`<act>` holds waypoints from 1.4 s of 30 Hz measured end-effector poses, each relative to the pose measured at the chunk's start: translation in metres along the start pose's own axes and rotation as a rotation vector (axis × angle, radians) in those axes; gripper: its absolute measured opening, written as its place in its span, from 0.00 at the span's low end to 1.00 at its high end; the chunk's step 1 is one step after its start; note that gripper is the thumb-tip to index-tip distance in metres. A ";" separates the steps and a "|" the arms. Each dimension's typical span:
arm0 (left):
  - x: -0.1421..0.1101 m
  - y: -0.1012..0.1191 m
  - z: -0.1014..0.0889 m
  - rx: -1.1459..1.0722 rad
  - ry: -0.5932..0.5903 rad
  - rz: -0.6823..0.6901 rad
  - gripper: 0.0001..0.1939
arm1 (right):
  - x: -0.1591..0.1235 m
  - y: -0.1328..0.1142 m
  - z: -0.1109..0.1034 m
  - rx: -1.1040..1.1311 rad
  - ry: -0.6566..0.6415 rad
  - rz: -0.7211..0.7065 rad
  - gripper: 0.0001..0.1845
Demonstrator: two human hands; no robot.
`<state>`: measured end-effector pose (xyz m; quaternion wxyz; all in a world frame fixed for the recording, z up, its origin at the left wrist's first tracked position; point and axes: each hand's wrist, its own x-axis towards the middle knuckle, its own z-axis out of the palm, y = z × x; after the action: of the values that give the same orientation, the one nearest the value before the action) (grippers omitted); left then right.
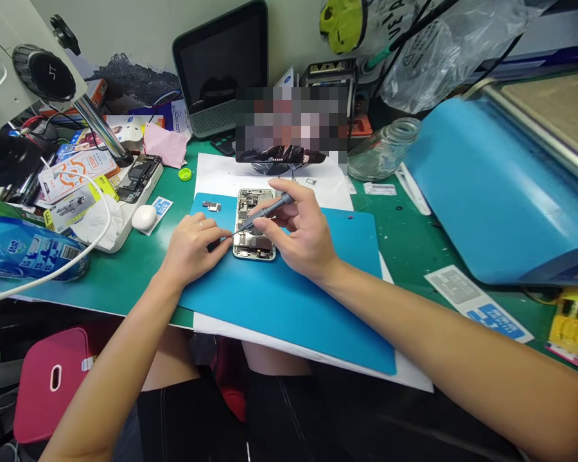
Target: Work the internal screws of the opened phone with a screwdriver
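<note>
R hand [306,234] grips screwdriver [272,208] pen-style, prob. for fine control; L hand [195,247] meets its tip, can't tell if pinching. Opened phone [255,242] lies flat btwn hands, mat [289,301] under, prob. vs slipping.

Thin ring [201,225], black shorts [192,423], pale stitching [163,423]

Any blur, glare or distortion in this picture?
In the head view, pixelation masks most of the upright screen; in the head view, highlights glint on the glass jar; in the head view, details of the opened phone look soft, and the right forearm seems stretched.
</note>
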<state>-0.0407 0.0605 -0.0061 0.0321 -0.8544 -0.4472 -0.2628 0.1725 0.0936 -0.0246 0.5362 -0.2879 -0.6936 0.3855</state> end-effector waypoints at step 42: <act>0.000 0.003 0.000 -0.048 0.074 -0.002 0.07 | -0.002 -0.002 -0.001 0.008 0.042 -0.022 0.25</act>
<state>-0.0379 0.0586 -0.0059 0.0276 -0.8441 -0.4403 -0.3047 0.1743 0.0915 -0.0236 0.5559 -0.2860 -0.6839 0.3760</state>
